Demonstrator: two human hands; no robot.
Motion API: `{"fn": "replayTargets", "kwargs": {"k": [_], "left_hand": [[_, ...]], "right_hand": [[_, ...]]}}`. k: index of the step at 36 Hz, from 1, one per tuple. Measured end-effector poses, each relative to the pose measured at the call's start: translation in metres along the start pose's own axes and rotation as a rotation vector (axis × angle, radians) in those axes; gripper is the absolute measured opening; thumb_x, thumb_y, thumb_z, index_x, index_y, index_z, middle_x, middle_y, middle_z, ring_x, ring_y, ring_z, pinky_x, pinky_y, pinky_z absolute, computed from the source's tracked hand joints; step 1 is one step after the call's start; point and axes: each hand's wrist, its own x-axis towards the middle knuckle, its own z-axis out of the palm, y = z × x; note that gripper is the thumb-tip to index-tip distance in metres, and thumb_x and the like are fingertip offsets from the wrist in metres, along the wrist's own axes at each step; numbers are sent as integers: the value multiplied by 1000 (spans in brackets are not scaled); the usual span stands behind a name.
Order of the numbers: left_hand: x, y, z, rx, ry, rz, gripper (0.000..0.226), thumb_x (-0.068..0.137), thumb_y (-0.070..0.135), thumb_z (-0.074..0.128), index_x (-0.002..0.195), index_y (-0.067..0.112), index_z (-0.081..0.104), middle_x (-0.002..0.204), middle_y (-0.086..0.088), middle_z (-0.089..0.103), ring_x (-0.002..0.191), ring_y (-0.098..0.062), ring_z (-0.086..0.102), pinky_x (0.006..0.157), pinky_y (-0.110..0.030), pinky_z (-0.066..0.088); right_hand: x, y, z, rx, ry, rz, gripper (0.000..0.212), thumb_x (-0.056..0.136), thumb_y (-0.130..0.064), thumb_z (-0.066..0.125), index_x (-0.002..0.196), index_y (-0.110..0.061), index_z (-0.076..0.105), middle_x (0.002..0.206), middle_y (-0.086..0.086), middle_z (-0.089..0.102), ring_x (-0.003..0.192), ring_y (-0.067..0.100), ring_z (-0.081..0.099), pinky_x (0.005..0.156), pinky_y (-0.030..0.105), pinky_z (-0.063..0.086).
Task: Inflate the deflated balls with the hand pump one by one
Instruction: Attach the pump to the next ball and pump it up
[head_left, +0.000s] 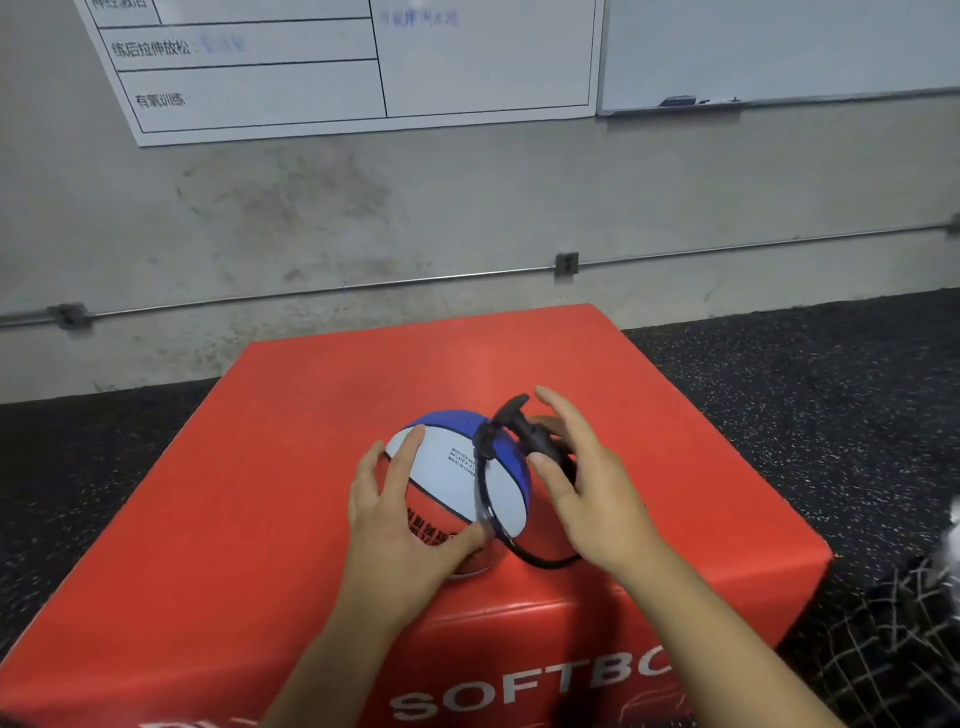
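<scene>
Now — smooth round ball (457, 483), left hand (400, 512) steadying.

A large red soft box (322, 415) with white lettering reading "SOFTBO" on its near face (the rest is cut off) stands on dark speckled rubber flooring (810, 384). Behind it rises a stained grey concrete wall (467, 197), crossed low down by a thin metal conduit (363, 287) with small junction boxes, and hung with a white printed chart (291, 73) bearing Chinese characters beside a whiteboard (779, 47) whose tray holds an eraser. At the lower right edge lies dark netting (893, 644).
</scene>
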Motion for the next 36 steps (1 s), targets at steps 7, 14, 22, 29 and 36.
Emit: {"fn": "replayTargets", "kwargs": {"k": [7, 14, 22, 29, 36], "left_hand": [[-1, 2, 11, -10, -11, 49, 114, 54, 84, 76, 154, 56, 30, 169, 11, 10, 157, -18, 17, 124, -42, 27], [1, 2, 8, -4, -31, 88, 111, 54, 87, 75, 151, 61, 29, 168, 12, 13, 156, -18, 19, 122, -42, 28], [3, -2, 2, -17, -64, 75, 115, 49, 91, 76, 150, 65, 26, 168, 16, 10, 157, -16, 16, 122, -43, 28], [2, -5, -2, -20, -91, 95, 117, 48, 85, 79, 149, 70, 21, 168, 23, 7, 157, -7, 11, 119, -33, 21], [2, -7, -4, -22, -104, 115, 116, 48, 89, 79, 149, 70, 23, 167, 26, 6, 156, -1, 10, 119, -34, 22]], "right_hand": [[2, -16, 8, -96, 15, -116, 48, 101, 1, 49, 137, -29, 60, 134, -11, 62, 126, 6, 56, 107, 33, 45], [5, -12, 14, -100, 12, -59, 40, 104, -14, 50, 139, -31, 62, 134, -13, 61, 127, 6, 56, 110, 36, 44], [11, -17, 14, -54, 15, -46, 34, 98, -14, 67, 127, -32, 71, 125, -18, 65, 118, 2, 61, 105, 28, 46], [13, -16, 11, -70, -55, -49, 29, 97, -22, 68, 123, -34, 70, 122, -18, 62, 116, 5, 61, 103, 33, 47], [9, -17, 13, -64, -61, -72, 22, 102, -22, 64, 121, -31, 68, 119, -18, 60, 114, 9, 60, 100, 37, 48]]}}
